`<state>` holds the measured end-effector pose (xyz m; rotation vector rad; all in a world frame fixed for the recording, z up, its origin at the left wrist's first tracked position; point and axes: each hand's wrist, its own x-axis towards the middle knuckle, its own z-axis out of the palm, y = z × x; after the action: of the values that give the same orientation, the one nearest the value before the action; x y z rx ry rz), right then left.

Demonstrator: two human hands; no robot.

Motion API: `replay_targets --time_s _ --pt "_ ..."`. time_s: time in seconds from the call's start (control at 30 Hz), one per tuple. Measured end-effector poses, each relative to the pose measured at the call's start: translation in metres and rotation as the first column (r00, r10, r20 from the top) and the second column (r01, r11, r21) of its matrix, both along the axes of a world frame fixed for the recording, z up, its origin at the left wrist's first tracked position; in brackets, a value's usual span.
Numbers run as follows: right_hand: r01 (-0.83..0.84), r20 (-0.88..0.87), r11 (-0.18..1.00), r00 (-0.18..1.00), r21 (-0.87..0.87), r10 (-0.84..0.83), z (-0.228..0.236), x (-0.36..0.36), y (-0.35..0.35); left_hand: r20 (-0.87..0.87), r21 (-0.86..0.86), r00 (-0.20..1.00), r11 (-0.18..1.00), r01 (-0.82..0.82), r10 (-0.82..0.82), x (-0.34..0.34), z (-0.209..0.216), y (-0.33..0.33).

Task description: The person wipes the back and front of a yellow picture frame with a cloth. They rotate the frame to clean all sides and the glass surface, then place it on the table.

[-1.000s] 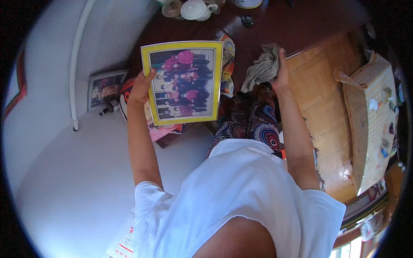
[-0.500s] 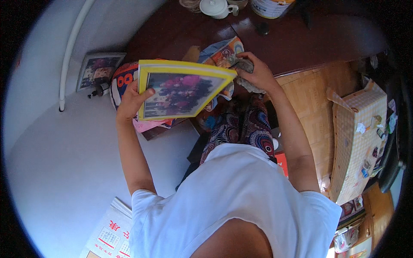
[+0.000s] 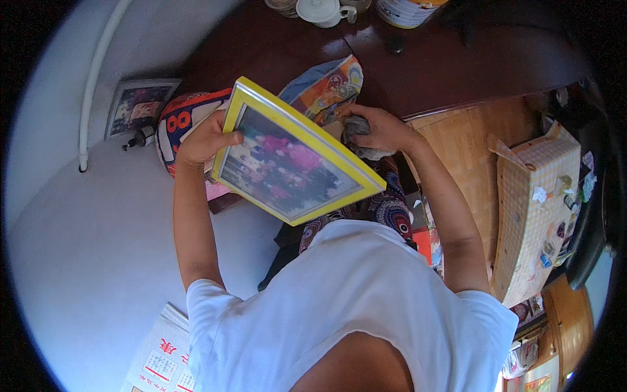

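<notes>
A yellow-edged picture frame with a photo under its glass is held up in front of me, tilted down to the right. My left hand grips its left side, the thumb on the front and the fingers behind. Close to the frame's back right, my right hand is closed round a crumpled grey cloth. Whether the cloth touches the frame's back I cannot tell. Behind the frame, a colourful printed fabric and a red, navy and white patterned bundle lie on the dark table, partly hidden.
The dark wooden table bears a white lidded cup and a round tub at its far side. Another framed picture leans on the wall at left, beside a small dark bottle. A checked-cloth table stands right.
The picture frame has turned, its right end dropping nearer to me and its upper left corner rising. My right hand, with the cloth, has moved slightly down and is now behind the frame's edge.
</notes>
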<state>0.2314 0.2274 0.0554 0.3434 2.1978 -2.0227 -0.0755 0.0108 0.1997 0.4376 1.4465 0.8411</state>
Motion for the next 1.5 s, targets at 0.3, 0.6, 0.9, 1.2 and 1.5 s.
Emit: replay_targets --time_s 0.3,0.6,0.9,1.2,1.5 --pt "0.469 0.490 0.573 0.862 -0.672 -0.131 -0.041 0.045 0.029 -0.151 -0.229 0.952 0.946 0.227 -0.265 -0.022 -0.089 0.066" --pt "0.572 0.491 0.753 0.783 -0.325 -0.382 -0.027 0.036 0.032 -0.108 -0.252 0.968 0.948 0.193 -0.226 -0.025 -0.130 0.096" --pt "0.726 0.366 0.678 0.605 0.113 -0.708 -0.048 0.044 0.014 -0.442 -0.222 0.862 0.962 0.161 -0.247 -0.035 -0.185 0.080" --pt "0.887 0.162 0.444 0.423 0.128 -0.892 -0.047 0.060 0.010 -0.717 0.063 0.695 0.998 -0.009 0.052 -0.012 -0.210 0.058" --pt "0.988 -0.093 0.132 0.139 0.084 -0.986 -0.032 0.077 0.020 -0.754 0.278 0.259 0.650 -0.707 0.604 0.116 -0.157 -0.068"
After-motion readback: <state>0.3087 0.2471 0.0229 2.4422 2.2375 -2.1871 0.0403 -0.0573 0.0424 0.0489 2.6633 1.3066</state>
